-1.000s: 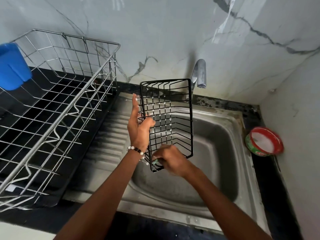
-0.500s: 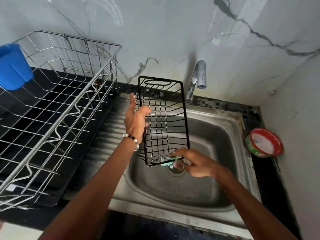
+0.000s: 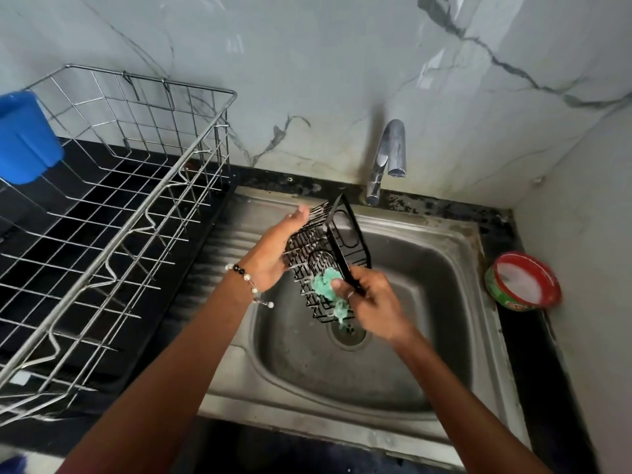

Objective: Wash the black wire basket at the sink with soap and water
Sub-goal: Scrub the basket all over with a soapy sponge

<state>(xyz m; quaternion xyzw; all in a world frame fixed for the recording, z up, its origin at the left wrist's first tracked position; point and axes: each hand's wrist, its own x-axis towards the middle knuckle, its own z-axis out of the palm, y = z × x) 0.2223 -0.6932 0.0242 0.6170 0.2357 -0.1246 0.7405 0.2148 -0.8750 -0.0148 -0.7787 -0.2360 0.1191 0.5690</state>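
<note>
A small black wire basket (image 3: pixel 345 234) hangs tilted over the steel sink (image 3: pixel 444 302), its open side turned toward me. My left hand (image 3: pixel 273 254) supports its left side from below, fingers stretched along the wires. My right hand (image 3: pixel 372 302) presses a green scrub pad (image 3: pixel 326 285) against the basket's near end and also grips its black rim. The tap (image 3: pixel 390 155) stands behind the basket, with no water running from it.
A large steel wire dish rack (image 3: pixel 113 213) fills the black counter on the left, a blue cup (image 3: pixel 24 138) hooked on its far side. A round red and green soap tub (image 3: pixel 523 282) sits right of the sink. The drain (image 3: pixel 349 335) lies below the basket.
The basket has tipped from upright to a low tilt over the basin. My right hand has come up onto its near end with the green pad.
</note>
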